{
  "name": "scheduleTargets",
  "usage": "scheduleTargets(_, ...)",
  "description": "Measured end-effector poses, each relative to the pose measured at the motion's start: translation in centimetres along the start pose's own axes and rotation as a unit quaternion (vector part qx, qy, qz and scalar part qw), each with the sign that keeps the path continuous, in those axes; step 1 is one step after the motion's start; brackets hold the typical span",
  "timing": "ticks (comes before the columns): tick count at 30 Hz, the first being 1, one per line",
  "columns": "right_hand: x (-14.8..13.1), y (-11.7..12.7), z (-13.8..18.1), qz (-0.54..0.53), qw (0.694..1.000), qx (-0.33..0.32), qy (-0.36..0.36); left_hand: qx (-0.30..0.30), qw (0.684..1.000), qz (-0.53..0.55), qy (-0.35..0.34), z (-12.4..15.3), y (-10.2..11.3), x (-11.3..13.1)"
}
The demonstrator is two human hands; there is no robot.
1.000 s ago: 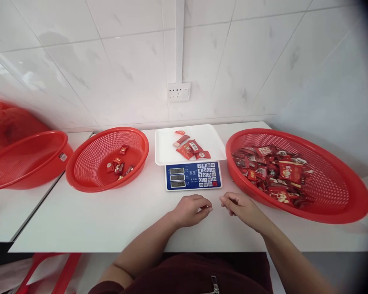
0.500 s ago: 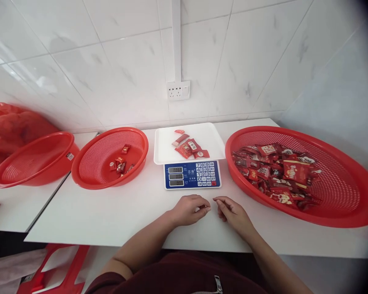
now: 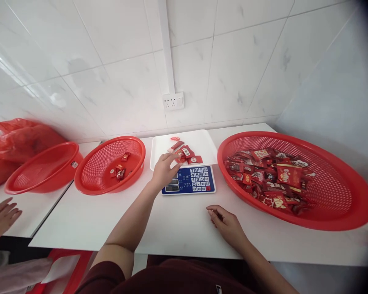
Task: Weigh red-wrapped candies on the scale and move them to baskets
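Note:
My left hand [image 3: 166, 166] is over the front edge of the white scale tray [image 3: 202, 141], thumb and fingers apart, with nothing seen in it. Its fingertips are beside a small pile of red wrapped snack packets [image 3: 187, 152] on the tray; whether they touch cannot be told. Beneath, the blue panel of the digital scale [image 3: 199, 179] shows its keypad, and my hand covers part of the displays. My right hand [image 3: 228, 224] rests on the white table in front of the scale, its fingers loosely curled closed with nothing visible in them.
To the right, a large red basket [image 3: 334, 220] holds many red packets [image 3: 272, 175]. On the left stands a red basket [image 3: 92, 190] with several small packets, then another red basket [image 3: 46, 185] and red plastic bags [image 3: 27, 134]. A co-worker's hand [image 3: 1, 218] is at far left.
My left hand has moved from the table up and forward to the scale tray, its fingers opening. My right hand stays near its place. The co-worker's hand has come further into view.

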State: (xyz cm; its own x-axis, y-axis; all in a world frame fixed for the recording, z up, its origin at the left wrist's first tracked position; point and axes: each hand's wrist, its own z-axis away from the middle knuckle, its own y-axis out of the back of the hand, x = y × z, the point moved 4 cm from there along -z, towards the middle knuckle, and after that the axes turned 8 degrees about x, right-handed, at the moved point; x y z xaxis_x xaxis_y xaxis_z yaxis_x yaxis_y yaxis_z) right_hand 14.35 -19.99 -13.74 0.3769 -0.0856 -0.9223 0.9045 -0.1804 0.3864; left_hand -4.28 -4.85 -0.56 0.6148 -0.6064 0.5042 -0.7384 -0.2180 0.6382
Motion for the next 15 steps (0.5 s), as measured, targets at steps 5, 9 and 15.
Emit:
scheduleTargets(5,-0.1,0.1,0.2,0.005,1.000,-0.006,0.009,-0.046,0.997,-0.057,-0.023,-1.9,-1.8,-1.1)
scheduleTargets(9,-0.2,0.2,0.3,0.011,1.000,-0.007,0.018,-0.015,1.000,0.007,-0.013,-2.0,-1.8,-1.6)
scheduleTargets(15,-0.2,0.3,0.3,0.015,0.999,-0.007,0.033,0.106,0.990,0.090,0.022,-1.3,2.0,-2.4)
